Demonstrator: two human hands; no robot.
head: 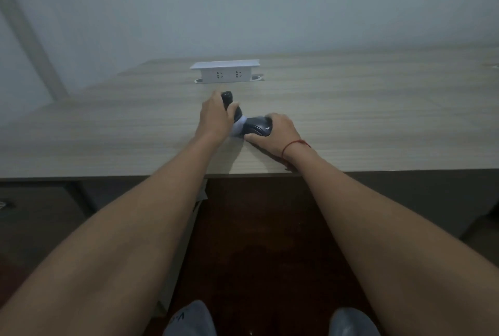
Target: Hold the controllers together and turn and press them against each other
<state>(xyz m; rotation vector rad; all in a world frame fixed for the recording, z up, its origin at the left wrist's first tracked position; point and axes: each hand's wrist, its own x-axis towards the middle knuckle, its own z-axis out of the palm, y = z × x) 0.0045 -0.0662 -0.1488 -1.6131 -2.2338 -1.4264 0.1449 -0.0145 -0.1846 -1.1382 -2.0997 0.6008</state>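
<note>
Left hand (214, 117) grips dark bottle-like thing (231, 103), white tip touching mouse (258, 125). Right hand (278, 133) curls round mouse, pinning it on table (378, 119) between both hands. Push too hard: mouse may slide sideways, maybe off near edge.

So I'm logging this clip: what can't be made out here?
- Head view: dark object mostly hidden by the left hand.
- White thing between the hands: too blurred to identify.
- Mouse lettering partly covered by the right hand.
</note>
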